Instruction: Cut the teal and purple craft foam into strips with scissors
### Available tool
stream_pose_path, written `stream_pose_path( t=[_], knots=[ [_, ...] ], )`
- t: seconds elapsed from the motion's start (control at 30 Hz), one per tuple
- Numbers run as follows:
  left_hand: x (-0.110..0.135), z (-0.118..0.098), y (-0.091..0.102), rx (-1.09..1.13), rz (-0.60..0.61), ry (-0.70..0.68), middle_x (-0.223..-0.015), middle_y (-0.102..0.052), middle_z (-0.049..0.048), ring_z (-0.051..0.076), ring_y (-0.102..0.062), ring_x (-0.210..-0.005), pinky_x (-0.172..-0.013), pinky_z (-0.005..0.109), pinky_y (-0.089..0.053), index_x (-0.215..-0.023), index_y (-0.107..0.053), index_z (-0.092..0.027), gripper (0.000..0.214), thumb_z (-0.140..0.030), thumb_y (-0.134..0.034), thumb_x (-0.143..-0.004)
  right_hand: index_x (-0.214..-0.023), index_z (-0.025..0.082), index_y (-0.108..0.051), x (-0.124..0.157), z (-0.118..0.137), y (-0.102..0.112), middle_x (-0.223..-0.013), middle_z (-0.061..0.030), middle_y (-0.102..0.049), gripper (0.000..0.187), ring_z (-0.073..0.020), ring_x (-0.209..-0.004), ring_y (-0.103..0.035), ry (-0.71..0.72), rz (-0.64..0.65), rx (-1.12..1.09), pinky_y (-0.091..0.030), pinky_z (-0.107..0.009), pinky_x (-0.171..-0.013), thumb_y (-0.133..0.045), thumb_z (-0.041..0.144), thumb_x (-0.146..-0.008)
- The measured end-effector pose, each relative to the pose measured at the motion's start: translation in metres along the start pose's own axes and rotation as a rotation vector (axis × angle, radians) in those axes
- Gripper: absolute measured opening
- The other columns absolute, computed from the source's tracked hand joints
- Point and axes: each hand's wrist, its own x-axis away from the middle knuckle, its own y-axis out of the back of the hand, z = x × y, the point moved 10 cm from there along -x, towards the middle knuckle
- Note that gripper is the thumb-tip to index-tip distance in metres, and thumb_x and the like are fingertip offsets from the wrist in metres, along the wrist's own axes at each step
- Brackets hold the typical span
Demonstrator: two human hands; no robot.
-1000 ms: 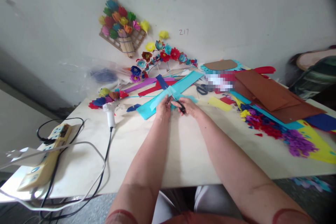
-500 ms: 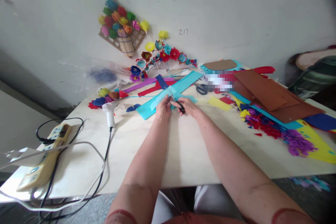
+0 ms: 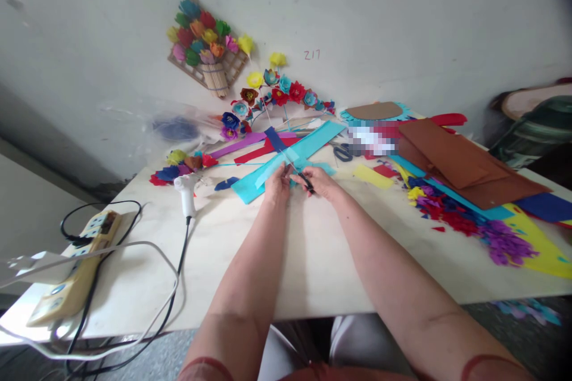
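Note:
My left hand (image 3: 277, 184) is closed, pinching a light blue paper strip (image 3: 273, 169) above the table. My right hand (image 3: 320, 181) grips black-handled scissors (image 3: 302, 175) whose blades point up-left into the strip. Both hands meet over a larger turquoise paper sheet (image 3: 313, 141) that lies flat on the wooden table (image 3: 313, 262). Dark blue, red and purple strips (image 3: 250, 144) lie just beyond my hands.
A white glue gun (image 3: 186, 193) with a black cord lies to the left, and a power strip (image 3: 80, 268) sits near the left edge. Paper flowers (image 3: 277, 92) line the wall. Brown sheets (image 3: 460, 161), paper scraps (image 3: 465, 220) and a second pair of scissors (image 3: 343, 152) lie to the right.
The hands stay almost in place. The scissors and the pinched strip have shifted only slightly between frames.

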Motion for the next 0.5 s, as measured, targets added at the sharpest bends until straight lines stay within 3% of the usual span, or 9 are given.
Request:
stream_pose_path(
  t=[0.2, 0.5],
  knots=[
    [0.0043, -0.0023, -0.0007, 0.021, -0.02, 0.007, -0.069, -0.065, 0.0059, 0.015, -0.067, -0.073, -0.074, 0.024, -0.053, -0.068, -0.058, -0.011, 0.011, -0.005, -0.056, -0.077, -0.06, 0.017, -0.048, 0.0, 0.0, -0.0005, -0.042, 0.0063, -0.051, 0.042, -0.0059, -0.03, -0.043, 0.008, 0.002, -0.034, -0.034, -0.018, -0.032, -0.074, 0.049, -0.062],
    [0.0099, -0.0051, 0.002, -0.013, -0.059, 0.035, -0.086, -0.066, 0.013, 0.021, -0.066, -0.091, -0.064, 0.024, -0.054, -0.073, -0.053, -0.013, 0.01, -0.012, -0.05, -0.082, -0.06, 0.017, -0.049, -0.0014, 0.0005, 0.0057, -0.039, 0.0072, -0.049, 0.041, -0.0045, -0.029, -0.039, 0.01, -0.057, -0.085, -0.034, -0.018, -0.03, -0.078, 0.046, -0.056]
  ],
)
